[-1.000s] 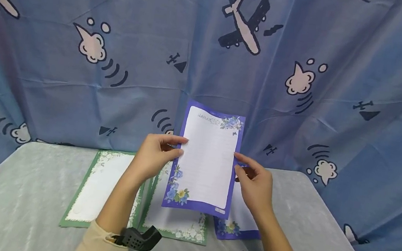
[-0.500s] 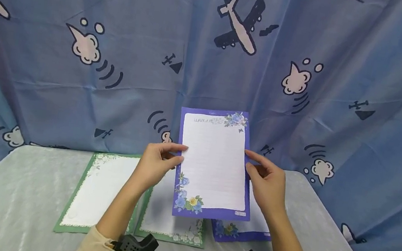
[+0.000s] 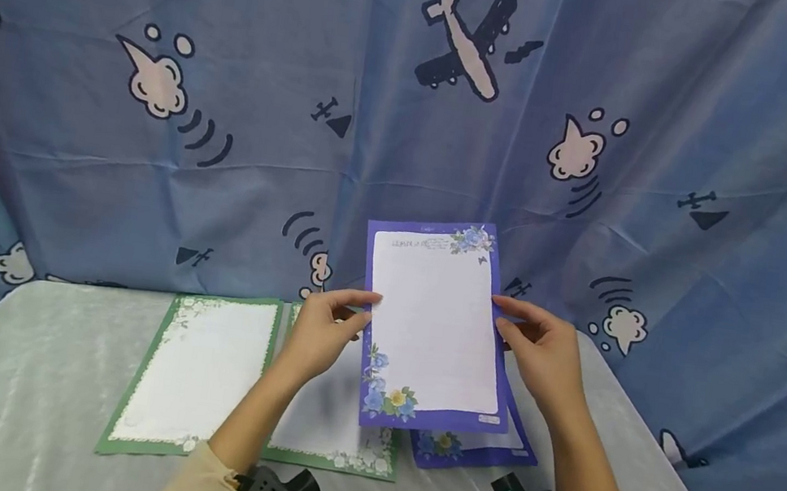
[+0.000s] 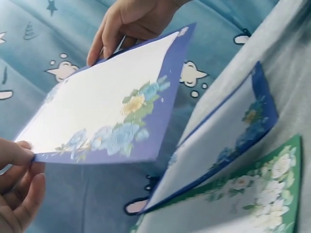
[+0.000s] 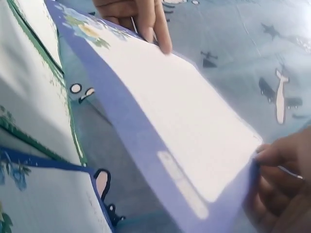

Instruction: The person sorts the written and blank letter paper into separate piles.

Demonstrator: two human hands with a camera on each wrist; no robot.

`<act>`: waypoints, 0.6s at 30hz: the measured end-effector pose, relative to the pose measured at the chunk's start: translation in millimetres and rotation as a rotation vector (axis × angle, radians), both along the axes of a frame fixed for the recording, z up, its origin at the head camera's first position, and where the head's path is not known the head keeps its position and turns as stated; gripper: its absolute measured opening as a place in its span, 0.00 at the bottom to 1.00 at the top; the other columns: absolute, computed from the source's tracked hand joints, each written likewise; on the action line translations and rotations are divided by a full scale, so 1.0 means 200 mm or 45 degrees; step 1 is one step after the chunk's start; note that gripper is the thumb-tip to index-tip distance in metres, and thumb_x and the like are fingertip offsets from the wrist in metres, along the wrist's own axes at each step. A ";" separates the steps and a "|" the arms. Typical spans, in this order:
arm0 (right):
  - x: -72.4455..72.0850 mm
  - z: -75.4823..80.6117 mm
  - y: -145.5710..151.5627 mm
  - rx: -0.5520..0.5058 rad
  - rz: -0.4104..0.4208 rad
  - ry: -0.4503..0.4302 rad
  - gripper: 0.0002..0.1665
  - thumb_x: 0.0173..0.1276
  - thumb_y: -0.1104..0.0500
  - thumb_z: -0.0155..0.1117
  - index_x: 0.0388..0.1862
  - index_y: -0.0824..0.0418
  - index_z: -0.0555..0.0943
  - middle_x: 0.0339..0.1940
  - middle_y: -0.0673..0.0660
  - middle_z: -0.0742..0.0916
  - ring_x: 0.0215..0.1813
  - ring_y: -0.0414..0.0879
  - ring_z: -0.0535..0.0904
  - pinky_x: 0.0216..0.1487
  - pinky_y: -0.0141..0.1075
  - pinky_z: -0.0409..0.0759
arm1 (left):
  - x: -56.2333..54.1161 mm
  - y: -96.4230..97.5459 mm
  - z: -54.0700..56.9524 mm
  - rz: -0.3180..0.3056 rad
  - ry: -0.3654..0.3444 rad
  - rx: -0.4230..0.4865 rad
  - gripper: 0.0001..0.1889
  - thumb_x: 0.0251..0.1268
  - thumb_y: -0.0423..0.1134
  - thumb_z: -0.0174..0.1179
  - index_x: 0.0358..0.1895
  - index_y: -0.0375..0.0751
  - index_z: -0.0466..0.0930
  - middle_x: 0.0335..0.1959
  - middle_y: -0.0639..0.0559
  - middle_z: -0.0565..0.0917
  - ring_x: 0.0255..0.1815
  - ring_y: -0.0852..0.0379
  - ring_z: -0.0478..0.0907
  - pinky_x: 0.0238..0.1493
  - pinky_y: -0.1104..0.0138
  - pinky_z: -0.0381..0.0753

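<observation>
A sheet of purple-bordered letter paper with blue and yellow flowers in two corners is held up above the table, its lined white face toward the head camera. My left hand pinches its left edge between thumb and fingers. On the opposite edge, my right hand pinches the sheet the same way. The left wrist view shows the paper stretched between both hands. Beneath it on the table lies a second purple-bordered sheet, partly covered by the raised one.
Two green-bordered sheets with white flowers lie side by side on the grey cloth-covered table: a left one and a middle one, partly hidden by my left arm and the raised paper. A blue curtain with airplane prints hangs behind.
Both hands have moved a little to the right with the raised purple sheet. Its face has turned more squarely to the head camera than one second ago. The head view has shifted slightly.
</observation>
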State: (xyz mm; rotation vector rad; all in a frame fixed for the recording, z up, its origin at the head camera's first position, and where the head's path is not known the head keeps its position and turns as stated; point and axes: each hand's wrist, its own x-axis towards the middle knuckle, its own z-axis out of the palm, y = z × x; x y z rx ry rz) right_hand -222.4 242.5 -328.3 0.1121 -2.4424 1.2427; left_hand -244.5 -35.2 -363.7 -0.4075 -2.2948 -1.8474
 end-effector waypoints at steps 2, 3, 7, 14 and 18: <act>-0.01 -0.01 0.03 -0.020 -0.003 -0.030 0.18 0.74 0.63 0.61 0.61 0.62 0.83 0.57 0.63 0.87 0.37 0.34 0.81 0.39 0.24 0.83 | 0.00 0.02 -0.02 -0.012 -0.020 0.009 0.14 0.68 0.29 0.61 0.54 0.43 0.88 0.50 0.45 0.89 0.36 0.55 0.83 0.37 0.66 0.86; -0.01 -0.02 0.04 -0.032 -0.002 -0.047 0.18 0.74 0.63 0.61 0.61 0.62 0.83 0.57 0.63 0.87 0.38 0.35 0.81 0.40 0.24 0.83 | 0.00 0.04 -0.03 -0.025 -0.026 0.010 0.14 0.68 0.29 0.61 0.54 0.42 0.88 0.50 0.44 0.89 0.37 0.55 0.84 0.37 0.65 0.86; -0.05 -0.06 0.09 -0.035 0.015 -0.135 0.19 0.74 0.63 0.60 0.62 0.63 0.82 0.59 0.65 0.86 0.41 0.41 0.83 0.41 0.24 0.82 | 0.00 0.07 -0.09 -0.060 -0.056 0.019 0.14 0.67 0.27 0.61 0.54 0.39 0.87 0.49 0.41 0.89 0.37 0.51 0.85 0.36 0.65 0.86; -0.10 -0.14 0.15 -0.004 0.051 -0.280 0.20 0.75 0.63 0.57 0.64 0.65 0.81 0.61 0.68 0.84 0.51 0.56 0.84 0.48 0.32 0.86 | -0.02 0.14 -0.20 -0.074 -0.078 -0.009 0.14 0.66 0.26 0.61 0.53 0.37 0.87 0.49 0.39 0.88 0.38 0.44 0.85 0.34 0.65 0.86; -0.13 -0.19 0.18 0.016 0.076 -0.339 0.21 0.76 0.63 0.57 0.64 0.66 0.80 0.61 0.69 0.83 0.51 0.55 0.84 0.52 0.41 0.87 | -0.03 0.16 -0.26 -0.086 -0.078 -0.042 0.14 0.66 0.26 0.61 0.53 0.36 0.87 0.49 0.39 0.88 0.37 0.43 0.86 0.30 0.71 0.82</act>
